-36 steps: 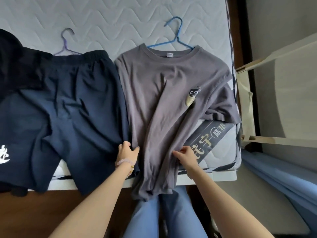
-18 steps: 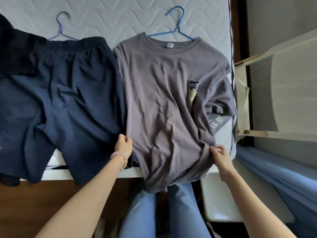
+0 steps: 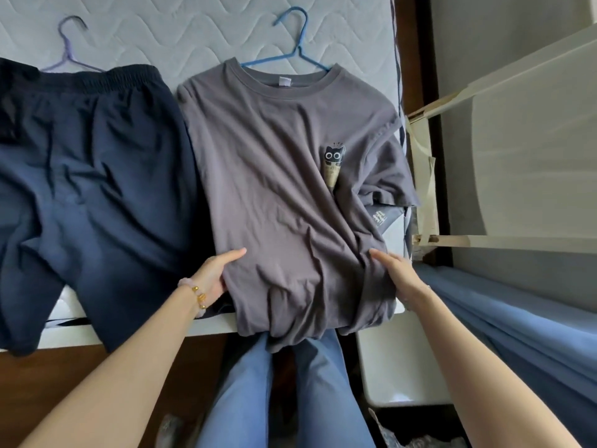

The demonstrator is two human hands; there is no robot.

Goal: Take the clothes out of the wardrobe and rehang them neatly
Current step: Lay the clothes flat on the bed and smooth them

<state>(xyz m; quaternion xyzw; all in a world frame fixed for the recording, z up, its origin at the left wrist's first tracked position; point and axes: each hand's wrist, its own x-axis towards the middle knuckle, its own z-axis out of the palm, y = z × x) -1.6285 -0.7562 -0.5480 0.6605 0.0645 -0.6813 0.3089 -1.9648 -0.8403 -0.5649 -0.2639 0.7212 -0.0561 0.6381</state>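
Observation:
A grey T-shirt [image 3: 284, 195] with a small cat print lies flat on the white quilted mattress [image 3: 181, 33]. It is on a blue hanger [image 3: 298, 43], and its hem hangs over the bed's front edge. My left hand [image 3: 214, 273], with a bead bracelet on the wrist, holds the shirt's lower left side, thumb on top and fingers under the cloth. My right hand [image 3: 395, 274] holds the lower right side the same way. Left of the shirt lie navy shorts [image 3: 97, 176] on a purple hanger [image 3: 66, 50].
A cream wardrobe door or panel [image 3: 533, 140] stands at the right beyond the bed's edge. Blue fabric [image 3: 517, 318] lies below it. My legs in blue jeans [image 3: 245, 399] are against the bed's front, with brown floor at lower left. A dark garment [image 3: 13, 79] is at far left.
My right hand moved from the shirt's middle out to its right edge, spreading the lower cloth flat. My left hand shifted from a fist at the left edge to a thumb-over hold.

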